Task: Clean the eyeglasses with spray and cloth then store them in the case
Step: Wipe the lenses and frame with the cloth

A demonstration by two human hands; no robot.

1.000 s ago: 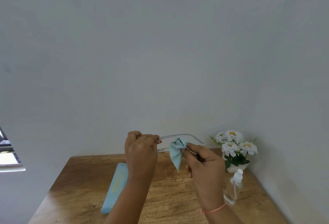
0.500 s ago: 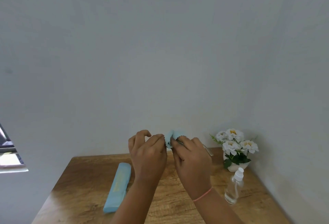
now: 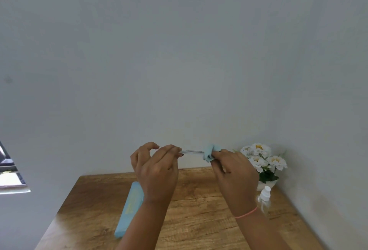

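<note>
Sliding the cloth out along the eyeglasses now: half a second ago our hands were bunched together, and they've drawn apart, the left hand pinching one end of the thin clear frame while the right hand grips the cloth wrapped round the other. We're holding them in the air above and beyond the case, with the spray bottle standing well to its right. Wiping looks well under way; storing hasn't begun.
</note>
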